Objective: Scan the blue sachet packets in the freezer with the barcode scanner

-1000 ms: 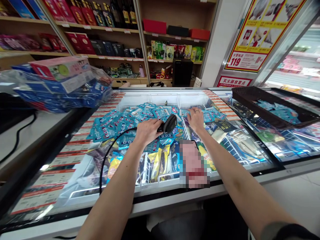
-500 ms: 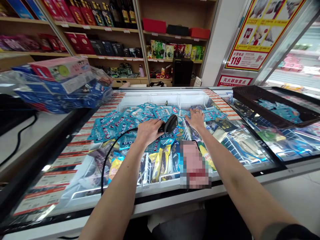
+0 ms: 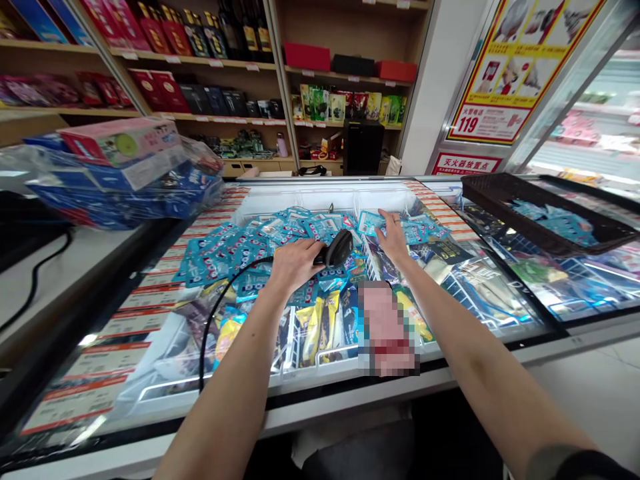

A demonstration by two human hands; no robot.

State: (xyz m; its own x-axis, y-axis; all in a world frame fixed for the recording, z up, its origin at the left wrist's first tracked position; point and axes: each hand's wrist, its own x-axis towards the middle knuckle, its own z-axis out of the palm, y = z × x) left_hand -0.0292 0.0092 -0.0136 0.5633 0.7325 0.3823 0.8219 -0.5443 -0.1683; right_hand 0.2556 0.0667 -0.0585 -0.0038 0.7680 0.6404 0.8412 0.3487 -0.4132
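Observation:
My left hand (image 3: 296, 265) is closed around the handle of a black barcode scanner (image 3: 339, 250), whose head points right over the glass. Its black cord loops down past my left wrist. My right hand (image 3: 393, 241) has thumb and forefinger spread at the right edge of a small blue packet (image 3: 369, 222); whether they touch it I cannot tell. More blue packets (image 3: 235, 250) lie heaped on the glass top to the left, and a smaller row (image 3: 420, 229) lies right of my right hand. A pink phone-shaped thing (image 3: 384, 317), blurred by pixels, lies between my forearms.
Beneath the glass of the freezer (image 3: 300, 417) are wrapped ice creams (image 3: 320, 327) in wire baskets. A dark brown tray (image 3: 540, 230) with blue packets sits at the right. Plastic-wrapped boxes (image 3: 120, 167) stand at the left. Shelves (image 3: 200, 57) of goods line the back.
My right hand has lifted a little from lying over the packets, its thumb and forefinger now apart beside one packet. My left hand holds the scanner in nearly the same place.

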